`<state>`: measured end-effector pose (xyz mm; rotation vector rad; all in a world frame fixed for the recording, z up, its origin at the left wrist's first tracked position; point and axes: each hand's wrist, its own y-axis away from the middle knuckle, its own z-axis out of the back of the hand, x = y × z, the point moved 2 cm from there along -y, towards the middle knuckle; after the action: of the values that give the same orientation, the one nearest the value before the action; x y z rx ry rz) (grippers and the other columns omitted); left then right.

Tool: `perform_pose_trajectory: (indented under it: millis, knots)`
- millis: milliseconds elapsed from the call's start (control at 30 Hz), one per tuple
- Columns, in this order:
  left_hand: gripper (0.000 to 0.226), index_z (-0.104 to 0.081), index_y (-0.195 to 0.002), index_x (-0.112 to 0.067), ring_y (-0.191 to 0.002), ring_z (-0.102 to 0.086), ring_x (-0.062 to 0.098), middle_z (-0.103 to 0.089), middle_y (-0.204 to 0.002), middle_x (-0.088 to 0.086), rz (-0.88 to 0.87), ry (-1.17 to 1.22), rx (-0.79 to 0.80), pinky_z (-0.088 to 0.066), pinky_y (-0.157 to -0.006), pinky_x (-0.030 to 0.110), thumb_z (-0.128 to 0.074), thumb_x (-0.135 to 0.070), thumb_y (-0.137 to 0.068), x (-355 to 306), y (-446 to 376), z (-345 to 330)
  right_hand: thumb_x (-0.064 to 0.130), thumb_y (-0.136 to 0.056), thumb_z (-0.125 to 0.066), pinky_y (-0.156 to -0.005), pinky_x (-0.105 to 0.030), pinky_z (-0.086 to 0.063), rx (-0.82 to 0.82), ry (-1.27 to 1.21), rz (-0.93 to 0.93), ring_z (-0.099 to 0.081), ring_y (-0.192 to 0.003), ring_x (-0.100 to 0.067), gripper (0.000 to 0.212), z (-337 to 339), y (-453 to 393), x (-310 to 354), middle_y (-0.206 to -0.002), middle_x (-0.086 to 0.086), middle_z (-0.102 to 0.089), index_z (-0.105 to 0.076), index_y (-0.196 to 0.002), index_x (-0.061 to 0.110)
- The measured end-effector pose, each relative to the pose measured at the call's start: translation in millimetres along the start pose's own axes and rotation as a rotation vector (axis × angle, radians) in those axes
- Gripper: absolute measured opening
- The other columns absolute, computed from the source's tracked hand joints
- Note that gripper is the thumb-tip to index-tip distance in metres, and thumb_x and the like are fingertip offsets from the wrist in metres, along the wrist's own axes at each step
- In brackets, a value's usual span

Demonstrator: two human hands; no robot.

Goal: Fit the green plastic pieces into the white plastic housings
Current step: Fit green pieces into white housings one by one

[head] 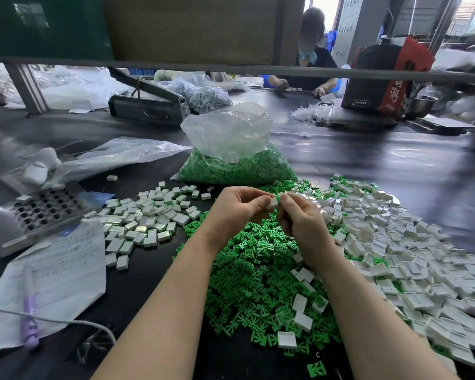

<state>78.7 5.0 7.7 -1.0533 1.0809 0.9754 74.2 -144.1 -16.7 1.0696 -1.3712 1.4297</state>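
Left hand and right hand both pinch one white housing above the green pieces pile.

Daylight came from bright, washed-out windows at the far upper right and left pale sheen on the dark glossy worktable. The crinkled clear plastic bag caught white glare. Nearby parts were evenly lit with soft shadows. Wide-angle distortion bowed the grey metal shelf rail, and the frame edges, especially left and right, were smeared and blurred.
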Motion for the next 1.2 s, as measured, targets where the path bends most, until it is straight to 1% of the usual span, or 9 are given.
perform_pose_trajectory:
  millis: [167,333,400,500,700,867,967,1100,1200]
  knots:
    - [0.019,-0.074,-0.102,-0.002,-0.074,-0.067,0.016,-0.075,-0.09,0.016,-0.002,0.043,0.007,-0.057,-0.07,0.024,-0.073,-0.009,-0.085,-3,1,0,0.018,-0.103,-0.045,-0.051,-0.026,-0.028,0.0,0.045,0.086,-0.035,-0.055,-0.009,0.034,-2,-1,-4,-0.058,0.009,-0.042,-0.051,-0.069,0.02]
    - [0.013,-0.074,-0.095,-0.006,-0.072,-0.066,0.018,-0.074,-0.086,0.018,-0.01,0.005,-0.073,-0.057,-0.075,0.035,-0.076,-0.008,-0.082,-4,1,-2,0.026,-0.102,-0.041,-0.051,-0.02,-0.031,0.027,0.035,0.065,-0.038,-0.05,-0.007,0.04,-2,0,-2,-0.052,0.011,-0.044,-0.05,-0.069,0.006]
    - [0.011,-0.075,-0.091,-0.009,-0.07,-0.067,0.015,-0.075,-0.083,0.013,-0.031,-0.031,-0.09,-0.057,-0.074,0.03,-0.078,-0.008,-0.081,-4,1,-2,0.039,-0.103,-0.038,-0.048,-0.018,-0.033,0.022,0.033,-0.002,-0.04,-0.048,-0.008,0.051,-2,1,-1,-0.05,0.009,-0.048,-0.053,-0.065,0.009]
    - [0.012,-0.076,-0.091,-0.01,-0.075,-0.071,0.009,-0.076,-0.083,0.004,-0.057,-0.06,-0.09,-0.055,-0.072,0.019,-0.079,-0.007,-0.08,-3,1,-3,0.063,-0.091,-0.031,-0.044,-0.015,-0.033,0.078,0.043,-0.104,-0.041,-0.046,-0.007,0.061,-5,3,3,-0.051,0.006,-0.049,-0.054,-0.064,0.013]
    - [0.012,-0.076,-0.089,-0.01,-0.079,-0.073,0.012,-0.076,-0.082,0.002,-0.07,-0.029,-0.074,-0.057,-0.076,0.023,-0.077,-0.004,-0.08,-1,0,-9,0.041,-0.105,-0.031,-0.042,-0.015,-0.032,0.132,-0.022,-0.141,-0.041,-0.044,-0.006,0.051,-8,5,4,-0.051,0.006,-0.05,-0.053,-0.066,0.014]
    - [0.015,-0.077,-0.09,-0.009,-0.079,-0.073,0.012,-0.076,-0.081,-0.001,-0.087,0.037,-0.086,-0.057,-0.076,0.022,-0.075,0.002,-0.079,1,1,-11,0.036,-0.104,-0.036,-0.045,-0.019,-0.03,0.115,-0.061,-0.188,-0.04,-0.049,-0.006,0.041,-5,5,3,-0.057,0.006,-0.05,-0.052,-0.073,0.016]
    - [0.014,-0.076,-0.091,-0.007,-0.076,-0.072,0.008,-0.076,-0.079,-0.001,-0.07,0.089,-0.094,-0.055,-0.072,0.018,-0.076,0.001,-0.079,3,2,-11,0.043,-0.102,-0.037,-0.045,-0.019,-0.03,0.117,-0.069,-0.18,-0.039,-0.049,-0.008,0.044,-6,5,3,-0.057,0.005,-0.049,-0.052,-0.071,0.016]
    - [0.014,-0.075,-0.088,-0.011,-0.063,-0.064,-0.001,-0.074,-0.071,-0.005,-0.062,0.152,-0.092,-0.048,-0.062,0.012,-0.076,-0.001,-0.078,3,2,-11,0.071,-0.084,-0.034,-0.044,-0.019,-0.032,0.123,-0.132,-0.208,-0.042,-0.048,-0.008,0.061,-3,3,0,-0.059,0.002,-0.052,-0.057,-0.068,0.016]
    - [0.015,-0.075,-0.088,-0.012,-0.067,-0.066,0.001,-0.075,-0.074,-0.004,-0.091,0.159,-0.109,-0.049,-0.063,0.013,-0.078,-0.004,-0.077,4,2,-11,0.071,-0.087,-0.036,-0.043,-0.018,-0.031,0.136,-0.176,-0.192,-0.04,-0.047,-0.008,0.061,-1,2,-1,-0.058,0.003,-0.049,-0.058,-0.07,0.017]
